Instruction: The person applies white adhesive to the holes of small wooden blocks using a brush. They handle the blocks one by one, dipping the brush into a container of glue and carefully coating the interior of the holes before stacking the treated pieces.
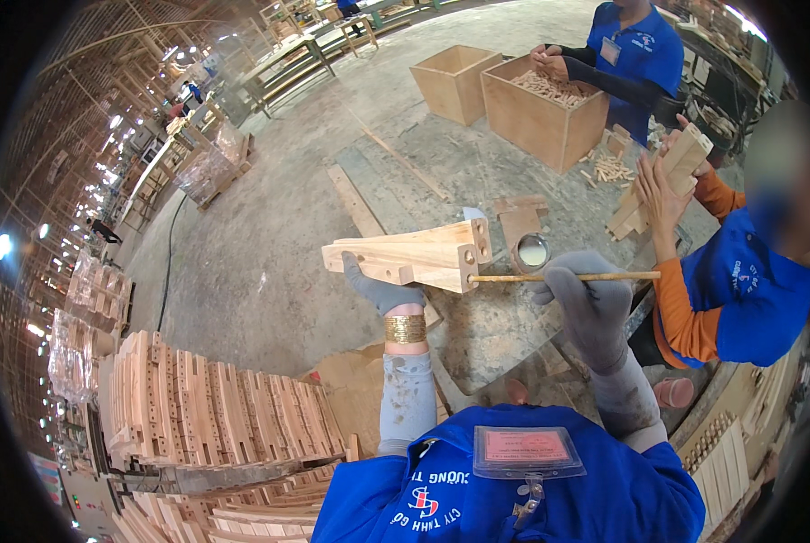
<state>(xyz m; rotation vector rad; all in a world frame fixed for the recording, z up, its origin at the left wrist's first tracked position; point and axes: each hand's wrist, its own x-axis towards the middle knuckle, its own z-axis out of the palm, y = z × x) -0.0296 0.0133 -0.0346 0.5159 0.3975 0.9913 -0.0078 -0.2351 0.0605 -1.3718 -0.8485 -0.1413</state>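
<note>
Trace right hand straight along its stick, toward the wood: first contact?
Right hand would likely meet the near end of the wood held in the left hand; the stick's tip appears at that end, though depth is unclear.

Both hands gripped, gloved in grey, well apart out front.
Left hand angled leftward, digits spread in a clasp; left forearm ran nearly straight ahead, stained pale sleeve, gold-coloured band at the wrist. Right hand closed tighter, fingers folded into a pinch; right forearm slanted inward from the lower right, also in a pale sleeve.
</note>
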